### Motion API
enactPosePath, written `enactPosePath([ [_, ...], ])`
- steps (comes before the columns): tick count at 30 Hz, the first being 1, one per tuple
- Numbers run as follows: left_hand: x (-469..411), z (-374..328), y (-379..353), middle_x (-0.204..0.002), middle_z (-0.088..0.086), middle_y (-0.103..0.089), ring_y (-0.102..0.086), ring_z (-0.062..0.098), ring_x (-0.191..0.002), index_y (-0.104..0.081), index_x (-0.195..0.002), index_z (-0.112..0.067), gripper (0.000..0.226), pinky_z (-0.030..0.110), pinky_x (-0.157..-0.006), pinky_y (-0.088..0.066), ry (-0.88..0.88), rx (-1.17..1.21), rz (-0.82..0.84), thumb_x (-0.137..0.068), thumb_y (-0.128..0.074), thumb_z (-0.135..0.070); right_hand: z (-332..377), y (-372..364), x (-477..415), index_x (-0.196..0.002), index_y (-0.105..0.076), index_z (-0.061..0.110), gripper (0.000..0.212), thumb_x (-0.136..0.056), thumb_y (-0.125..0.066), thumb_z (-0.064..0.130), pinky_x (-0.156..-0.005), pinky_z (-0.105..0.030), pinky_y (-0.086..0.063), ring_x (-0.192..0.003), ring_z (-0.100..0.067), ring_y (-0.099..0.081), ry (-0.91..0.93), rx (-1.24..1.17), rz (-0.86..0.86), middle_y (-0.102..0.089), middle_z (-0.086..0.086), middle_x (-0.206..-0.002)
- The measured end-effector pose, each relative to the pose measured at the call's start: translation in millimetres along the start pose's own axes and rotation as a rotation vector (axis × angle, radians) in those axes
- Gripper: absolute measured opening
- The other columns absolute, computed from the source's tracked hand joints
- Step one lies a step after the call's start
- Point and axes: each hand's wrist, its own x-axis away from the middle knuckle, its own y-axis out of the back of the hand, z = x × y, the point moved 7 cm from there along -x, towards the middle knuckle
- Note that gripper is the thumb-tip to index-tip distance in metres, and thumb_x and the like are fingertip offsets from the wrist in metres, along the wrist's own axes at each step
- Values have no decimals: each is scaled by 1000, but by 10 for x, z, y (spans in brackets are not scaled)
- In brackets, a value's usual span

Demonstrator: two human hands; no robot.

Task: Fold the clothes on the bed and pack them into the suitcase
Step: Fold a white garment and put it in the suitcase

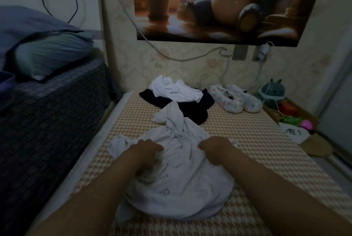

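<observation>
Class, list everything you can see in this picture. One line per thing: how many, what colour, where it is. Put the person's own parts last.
White garment: 1, crumpled, near middle of the bed.
Far white garment: 1, on top of the dark garment.
Dark garment: 1, navy or black, far end of the bed.
Bed: 1, tan-and-white check cover.
Slippers: 2, white with coloured spots, far right of the bed.
Plush toy: 1, teal, by the wall, right.
Pillow: 1, grey-green, on the dark surface, left.
Poster: 1, brown tones, on the wall.
Cables: several, along the wall.
Left hand: 1, gripping the white garment.
Right hand: 1, gripping the white garment.
</observation>
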Motion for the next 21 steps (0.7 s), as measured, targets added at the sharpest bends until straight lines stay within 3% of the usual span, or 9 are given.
enactPosePath([
  [2,-45,30,37,-153,8,-24,-27,31,-139,-30,-148,-35,58,39,-113,-29,3,-20,-44,-95,-53,-27,-156,10,98,-146,-35,10,56,-97,-50,34,-114,-38,-30,-135,-27,-39,-101,122,70,-37,-13,-150],
  [4,-19,12,34,-151,7,-29,-31,29,-136,-35,-146,-34,55,40,-111,-30,22,-63,-58,-94,-52,-27,-175,84,268,-143,-37,3,55,-96,-51,30,-109,-37,-36,-131,-28,-44,-155,84,169,-42,-16,-146],
  [9,86,-337,228,-139,6,-44,-40,28,-127,-51,-133,-24,47,40,-106,-32,-66,-110,-249,-92,-45,-45,256,92,715,-141,-38,-6,47,-103,-43,21,-102,-30,-36,-126,-27,-45,-54,-291,605,-39,-21,-147],
  [11,101,-577,249,-121,5,-61,-54,21,-108,-64,-112,-17,54,36,-94,-41,-162,97,-247,-85,-40,-58,394,76,851,-127,-56,0,44,-96,-57,31,-97,-36,-48,-111,-30,-60,-57,-462,747,-59,-18,-128],
  [12,131,-692,198,-116,4,-65,-58,19,-103,-65,-108,-18,55,35,-92,-44,-188,151,-183,-81,-45,-61,433,94,858,-112,-64,8,38,-91,-62,40,-86,-39,-53,-94,-29,-67,-34,-487,750,-68,-12,-110],
  [14,92,-828,29,-126,3,-61,-57,20,-114,-59,-126,-23,60,34,-100,-42,-249,166,-113,-77,-58,-58,432,226,694,-92,-68,15,33,-91,-58,46,-73,-32,-51,-78,-23,-67,29,-421,530,-71,-5,-92],
  [16,58,-932,-25,-133,5,-58,-52,21,-123,-57,-131,-19,48,30,-107,-37,-309,203,-97,-86,-64,-33,337,440,423,-102,-66,10,29,-96,-52,35,-74,-29,-45,-93,-24,-63,51,-283,61,-67,-9,-108],
  [18,69,-1062,1,-128,-1,-62,-55,14,-120,-67,-121,-19,34,24,-107,-38,-383,311,-43,-89,-59,-8,249,494,258,-121,-59,15,29,-94,-52,24,-80,-30,-42,-109,-26,-55,97,-157,-270,-55,-10,-124],
  [21,139,-1207,38,-126,-12,-63,-56,7,-116,-69,-117,-29,40,24,-107,-40,-492,359,124,-88,-57,-5,278,323,32,-144,-41,25,59,-89,-63,23,-100,-42,-38,-134,-32,-35,298,-32,-372,-30,-15,-151],
])
